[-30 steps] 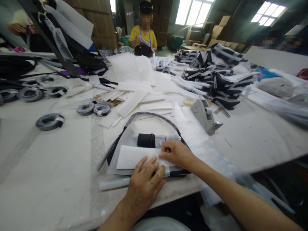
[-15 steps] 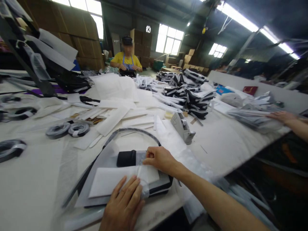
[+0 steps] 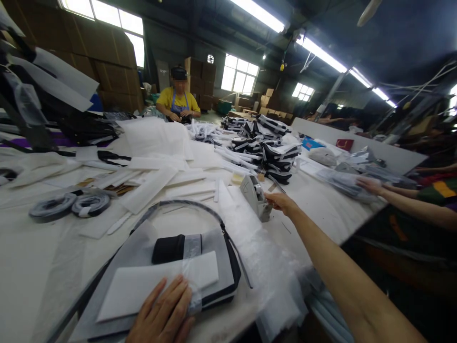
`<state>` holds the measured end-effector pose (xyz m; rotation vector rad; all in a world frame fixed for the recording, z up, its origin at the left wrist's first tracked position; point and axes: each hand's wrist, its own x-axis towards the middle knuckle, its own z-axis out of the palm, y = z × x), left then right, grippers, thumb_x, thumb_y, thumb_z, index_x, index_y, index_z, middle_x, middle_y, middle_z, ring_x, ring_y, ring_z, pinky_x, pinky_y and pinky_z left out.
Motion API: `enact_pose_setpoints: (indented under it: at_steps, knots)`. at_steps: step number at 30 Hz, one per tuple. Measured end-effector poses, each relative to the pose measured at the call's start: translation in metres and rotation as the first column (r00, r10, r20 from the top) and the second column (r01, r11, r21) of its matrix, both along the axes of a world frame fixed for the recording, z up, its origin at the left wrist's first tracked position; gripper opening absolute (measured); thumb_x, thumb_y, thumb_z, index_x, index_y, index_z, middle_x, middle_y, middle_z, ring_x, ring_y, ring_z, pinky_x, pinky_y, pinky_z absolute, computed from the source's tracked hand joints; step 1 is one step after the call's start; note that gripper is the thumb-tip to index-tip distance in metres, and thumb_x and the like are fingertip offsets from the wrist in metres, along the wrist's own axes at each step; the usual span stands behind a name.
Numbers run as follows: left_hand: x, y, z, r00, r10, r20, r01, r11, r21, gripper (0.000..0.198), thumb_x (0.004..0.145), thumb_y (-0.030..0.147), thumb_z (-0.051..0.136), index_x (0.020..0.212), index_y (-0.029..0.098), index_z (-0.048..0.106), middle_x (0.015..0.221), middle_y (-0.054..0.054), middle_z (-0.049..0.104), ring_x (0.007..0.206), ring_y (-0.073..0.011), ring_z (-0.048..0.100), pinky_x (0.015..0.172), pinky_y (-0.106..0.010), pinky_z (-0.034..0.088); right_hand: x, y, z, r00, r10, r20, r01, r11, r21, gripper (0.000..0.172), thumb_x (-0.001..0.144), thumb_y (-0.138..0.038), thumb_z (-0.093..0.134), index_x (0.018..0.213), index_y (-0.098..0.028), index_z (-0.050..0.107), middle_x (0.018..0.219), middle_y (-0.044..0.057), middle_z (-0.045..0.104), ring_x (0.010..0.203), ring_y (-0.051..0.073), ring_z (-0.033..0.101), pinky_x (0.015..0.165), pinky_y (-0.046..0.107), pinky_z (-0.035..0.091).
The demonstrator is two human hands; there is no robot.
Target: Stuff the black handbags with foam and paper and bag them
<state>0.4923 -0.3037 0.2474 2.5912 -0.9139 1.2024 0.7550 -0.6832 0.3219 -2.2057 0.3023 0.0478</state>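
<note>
My left hand (image 3: 166,309) lies flat, fingers stretched, on a white foam sheet (image 3: 124,288) and the edge of a clear tape strip (image 3: 193,267). The sheet rests on a dark handbag (image 3: 233,267) covered by a translucent liner (image 3: 217,243). Above the sheet is a small black pouch (image 3: 167,248), which the tape crosses at its right side. The bag's wrapped handle (image 3: 189,204) arches away from me. My right hand (image 3: 282,202) reaches to the front of a grey tape dispenser (image 3: 254,195), its fingers pinched together; what they hold is too small to make out.
Bubble wrap (image 3: 246,228) runs along the bag's right. Beyond lie white foam sheets (image 3: 153,140), coiled straps (image 3: 91,204) and a pile of black-and-white pieces (image 3: 278,155). A co-worker's hand (image 3: 369,185) touches plastic bags at right. Another person (image 3: 178,100) works across the table.
My right hand has left the tape beside the pouch and moved up and right to the dispenser. My left hand stays on the foam sheet. The view has turned right.
</note>
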Motion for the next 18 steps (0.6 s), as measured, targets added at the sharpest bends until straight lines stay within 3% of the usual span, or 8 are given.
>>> enact_pose_setpoints:
  at_steps: [6,11,18]
  knots:
    - [0.0,0.0,-0.003,0.999,-0.034,0.003,0.034,0.999,-0.035,0.025,0.093,0.019,0.052,0.112,0.016,0.068,0.113,-0.006,0.071,0.115,-0.0188,0.062,0.122,-0.036,0.024,-0.001,0.012,0.009,0.997,-0.067,-0.031,0.07,0.99,0.121,0.019,0.068,-0.034,0.069,0.065,-0.017,0.06,0.066,0.003,0.066,0.058,0.012,0.055,0.053,0.023,0.039]
    - [-0.002,0.0,-0.002,0.999,-0.034,-0.021,0.033,0.999,-0.042,0.027,0.093,0.02,0.052,0.116,0.015,0.066,0.118,-0.007,0.069,0.12,-0.0199,0.059,0.122,-0.037,0.023,-0.028,0.011,0.02,0.993,-0.112,0.048,0.102,0.98,0.173,0.019,0.07,-0.036,0.064,0.066,-0.019,0.056,0.062,0.0,0.06,0.056,0.011,0.052,0.053,0.023,0.039]
    - [-0.007,-0.006,-0.001,0.993,-0.03,-0.111,0.015,0.99,-0.138,0.028,0.092,0.02,0.056,0.118,0.015,0.065,0.119,-0.007,0.068,0.122,-0.019,0.058,0.121,-0.035,0.026,-0.075,0.006,-0.006,0.991,-0.116,-0.069,0.123,0.986,0.114,0.02,0.073,-0.029,0.054,0.057,-0.021,0.047,0.058,0.001,0.054,0.05,0.012,0.047,0.053,0.026,0.04]
